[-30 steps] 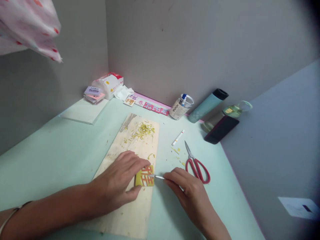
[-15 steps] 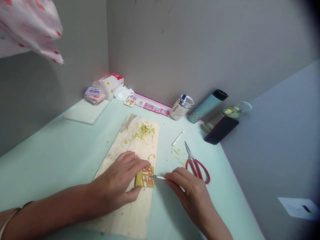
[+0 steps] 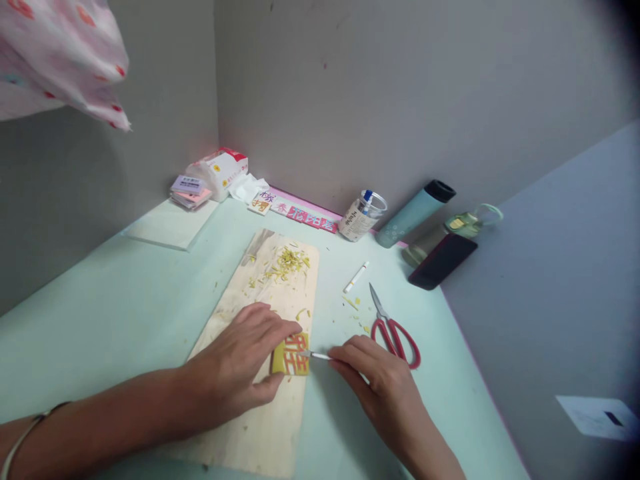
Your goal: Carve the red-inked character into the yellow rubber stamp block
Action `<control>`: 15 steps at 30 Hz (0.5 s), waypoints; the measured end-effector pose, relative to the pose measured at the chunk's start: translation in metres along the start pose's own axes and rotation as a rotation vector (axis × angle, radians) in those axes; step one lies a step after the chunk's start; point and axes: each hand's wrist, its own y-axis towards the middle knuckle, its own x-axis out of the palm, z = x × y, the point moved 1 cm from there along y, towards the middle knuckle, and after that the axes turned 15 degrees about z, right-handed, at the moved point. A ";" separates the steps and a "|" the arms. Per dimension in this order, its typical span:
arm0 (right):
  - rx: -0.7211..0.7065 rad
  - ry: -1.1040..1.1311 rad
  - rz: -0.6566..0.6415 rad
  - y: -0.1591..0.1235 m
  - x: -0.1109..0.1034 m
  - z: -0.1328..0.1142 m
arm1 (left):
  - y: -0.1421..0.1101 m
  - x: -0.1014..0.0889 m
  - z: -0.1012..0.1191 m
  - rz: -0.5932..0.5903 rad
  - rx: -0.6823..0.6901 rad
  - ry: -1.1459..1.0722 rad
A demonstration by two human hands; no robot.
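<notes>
A small yellow carving block [image 3: 279, 360] with a raised orange-red character lies on a wooden board [image 3: 273, 427]. My left hand [image 3: 250, 357] grips the block from the left, forefinger at its far edge and thumb at its near edge. In my right hand [image 3: 373, 373] is a slim craft knife [image 3: 320, 356], pinched between thumb and fingers. Its blade tip rests at the character, on the right half of the block. Yellow shavings [image 3: 287, 262] are heaped on the board's far part.
Red-handled scissors [image 3: 395, 333] and a white stick-like pen [image 3: 356, 277] lie right of the board. Along the back stand a clear cup [image 3: 363, 217], a blue tumbler [image 3: 415, 213], a green bottle [image 3: 463, 223] and a leaning phone [image 3: 443, 261]. Carved tiles [image 3: 305, 217] and a tissue pack [image 3: 223, 171] sit back left.
Almost nothing differs. The view has shifted very slightly; both hands keep their hold, and the knife tip stays at the character on the block.
</notes>
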 end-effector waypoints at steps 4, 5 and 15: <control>0.010 -0.008 -0.004 -0.001 -0.004 0.000 | 0.001 -0.001 0.001 0.002 0.003 0.002; 0.008 -0.010 -0.006 -0.001 -0.004 0.000 | 0.002 -0.001 0.001 0.002 0.005 0.003; 0.001 -0.003 -0.009 0.001 0.001 -0.001 | 0.000 0.001 -0.002 0.003 0.013 0.004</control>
